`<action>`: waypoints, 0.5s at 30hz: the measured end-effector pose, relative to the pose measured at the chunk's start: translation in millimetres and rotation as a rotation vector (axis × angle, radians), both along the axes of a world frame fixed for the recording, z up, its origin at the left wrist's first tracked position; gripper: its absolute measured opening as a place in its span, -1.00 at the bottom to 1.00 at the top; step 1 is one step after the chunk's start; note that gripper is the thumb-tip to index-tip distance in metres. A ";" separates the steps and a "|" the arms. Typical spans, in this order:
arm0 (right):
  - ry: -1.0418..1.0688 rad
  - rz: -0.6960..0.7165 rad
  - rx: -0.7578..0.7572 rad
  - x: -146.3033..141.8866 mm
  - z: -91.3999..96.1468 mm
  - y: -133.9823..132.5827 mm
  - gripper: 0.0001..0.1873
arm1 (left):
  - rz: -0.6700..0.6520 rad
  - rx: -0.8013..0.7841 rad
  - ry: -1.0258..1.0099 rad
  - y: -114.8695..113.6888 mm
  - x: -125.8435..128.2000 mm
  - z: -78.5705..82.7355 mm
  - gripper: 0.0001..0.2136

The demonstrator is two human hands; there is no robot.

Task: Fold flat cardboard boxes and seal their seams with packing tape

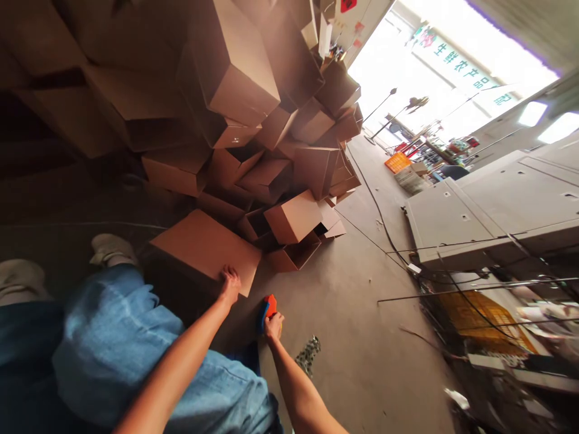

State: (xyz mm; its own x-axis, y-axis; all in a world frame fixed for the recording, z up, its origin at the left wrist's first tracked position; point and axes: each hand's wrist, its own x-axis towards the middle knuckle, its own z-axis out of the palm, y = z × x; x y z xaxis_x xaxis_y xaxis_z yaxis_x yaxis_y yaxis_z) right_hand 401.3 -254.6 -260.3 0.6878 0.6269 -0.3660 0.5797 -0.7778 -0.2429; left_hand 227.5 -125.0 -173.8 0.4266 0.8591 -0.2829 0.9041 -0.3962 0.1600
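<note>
A closed cardboard box (205, 244) lies on the floor in front of my knees, its broad plain panel facing up. My left hand (231, 282) rests on that panel near its edge, fingers laid on the cardboard and not gripping. Just beside the box's corner, my right hand (274, 327) is closed around what looks like a tape dispenser (270, 305), orange-red and blue with a bit of yellow. Its lower part is hidden by my fingers. A small gap of floor shows between the dispenser and the box.
A large heap of cardboard boxes (271, 175) rises beyond the box. A camouflage-patterned item (309, 355) lies right of my right forearm. Cables (377, 205) cross the concrete floor (344, 301). White cabinets (493, 193) and a yellow crate (484, 316) stand at the right.
</note>
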 end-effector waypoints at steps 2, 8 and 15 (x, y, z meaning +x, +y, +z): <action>0.018 -0.043 0.032 -6.8 6.2 5.9 -0.65 | -0.023 0.033 -0.021 5.8 0.2 20.0 -0.41; 0.160 0.083 0.292 -31.7 34.2 35.3 -0.63 | -0.072 0.133 -0.136 32.8 -19.6 92.8 -0.47; 0.299 0.401 0.639 -70.6 110.4 72.8 -0.33 | 0.236 0.376 -0.447 37.8 -78.1 186.8 -0.47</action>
